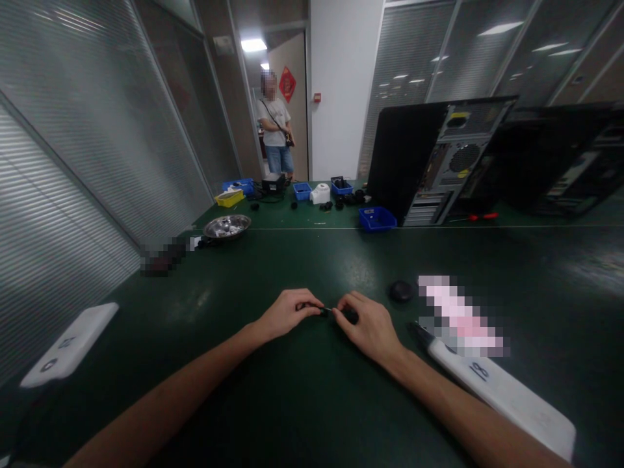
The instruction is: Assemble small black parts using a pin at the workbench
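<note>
My left hand (287, 312) is closed over the green table, with a small black part (324, 312) pinched between thumb and fingers. Facing it, my right hand (368, 324) is closed round a dark piece (350, 316). A thin, light metal-looking shaft bridges the short gap between the fingertips of both hands. The exact kind of either piece is too small to tell, and fingers hide part of each. To the right of my right hand lies a round black object (402, 291). A long white bar marked 18 (507, 390) rests beside my right forearm.
Another white bar (71, 344) lies at the left. Further back are a metal bowl (207, 229) with small pieces, a blue tray (377, 222), a yellow tray (229, 200) and black computer cases (407, 153). A person (277, 123) stands by the doorway.
</note>
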`<state>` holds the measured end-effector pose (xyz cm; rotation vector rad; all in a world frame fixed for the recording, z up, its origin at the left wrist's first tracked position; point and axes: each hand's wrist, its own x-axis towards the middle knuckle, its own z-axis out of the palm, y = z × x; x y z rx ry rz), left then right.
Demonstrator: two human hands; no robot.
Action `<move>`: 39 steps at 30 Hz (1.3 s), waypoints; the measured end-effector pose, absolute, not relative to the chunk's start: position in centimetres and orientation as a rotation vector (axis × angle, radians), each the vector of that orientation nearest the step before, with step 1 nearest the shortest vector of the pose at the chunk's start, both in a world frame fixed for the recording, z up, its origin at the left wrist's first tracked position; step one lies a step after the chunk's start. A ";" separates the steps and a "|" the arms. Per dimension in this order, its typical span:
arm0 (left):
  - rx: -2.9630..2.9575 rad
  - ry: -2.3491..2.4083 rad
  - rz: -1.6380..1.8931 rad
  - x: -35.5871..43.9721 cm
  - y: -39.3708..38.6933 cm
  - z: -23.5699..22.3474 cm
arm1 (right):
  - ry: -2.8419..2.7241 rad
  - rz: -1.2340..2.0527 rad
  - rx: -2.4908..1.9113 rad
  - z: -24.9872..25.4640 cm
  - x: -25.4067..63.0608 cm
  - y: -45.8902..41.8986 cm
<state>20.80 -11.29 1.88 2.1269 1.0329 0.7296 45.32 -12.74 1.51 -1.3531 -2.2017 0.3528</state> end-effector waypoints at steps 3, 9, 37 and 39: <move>2.126 1.045 0.737 20.8 -11.3 1.7 | -2.201 0.363 -1.354 1.5 45.4 -12.8; 2.112 1.034 0.757 20.7 -11.3 1.7 | -2.236 0.391 -1.317 1.6 45.4 -12.8; 2.280 0.946 0.727 21.5 -12.2 1.9 | -2.243 0.346 -1.269 1.3 45.1 -12.6; 2.295 0.967 0.719 21.6 -12.2 2.0 | -2.246 0.327 -1.303 1.4 45.1 -12.5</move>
